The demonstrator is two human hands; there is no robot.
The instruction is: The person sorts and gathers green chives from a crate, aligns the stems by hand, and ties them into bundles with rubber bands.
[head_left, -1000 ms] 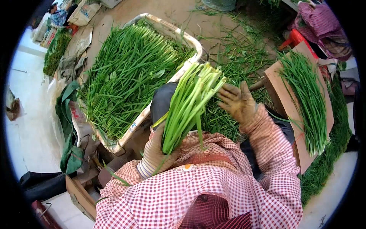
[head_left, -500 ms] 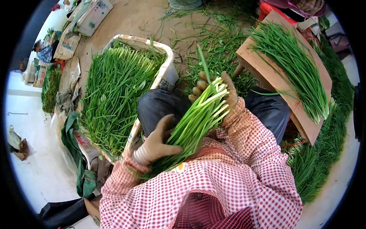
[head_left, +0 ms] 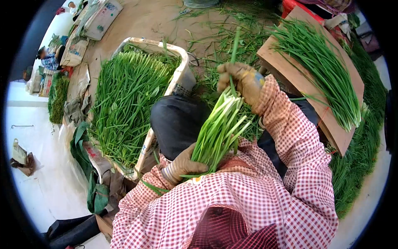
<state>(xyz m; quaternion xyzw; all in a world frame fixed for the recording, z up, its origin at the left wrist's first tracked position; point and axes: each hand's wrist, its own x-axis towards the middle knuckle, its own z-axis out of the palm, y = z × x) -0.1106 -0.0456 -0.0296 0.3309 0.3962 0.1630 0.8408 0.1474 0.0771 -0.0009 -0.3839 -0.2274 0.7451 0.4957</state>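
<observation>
In a tan glove, my left hand [head_left: 188, 163] is wrapped round the leafy lower end of a bunch of garlic chives [head_left: 217, 133] in front of my belly. The pale stem ends of the bunch point up and away from me. My right hand [head_left: 243, 83], also gloved, is closed just above those ends, pinching a loose green chive leaf [head_left: 235, 47] that stands up past the fingers. Part of the leaf is hidden behind the glove.
To my left stands a white plastic crate [head_left: 180, 52] packed with chives. A board [head_left: 269, 52] at my right carries more chives. Trimmed leaves [head_left: 232, 35] litter the floor. A long pile of chives [head_left: 360, 166] lies at far right, and a person [head_left: 50, 61] sits at far left.
My right hand has risen from beside the stem ends and now closes on the loose leaf above them. My left hand has closed round the bunch, which stands more upright.
</observation>
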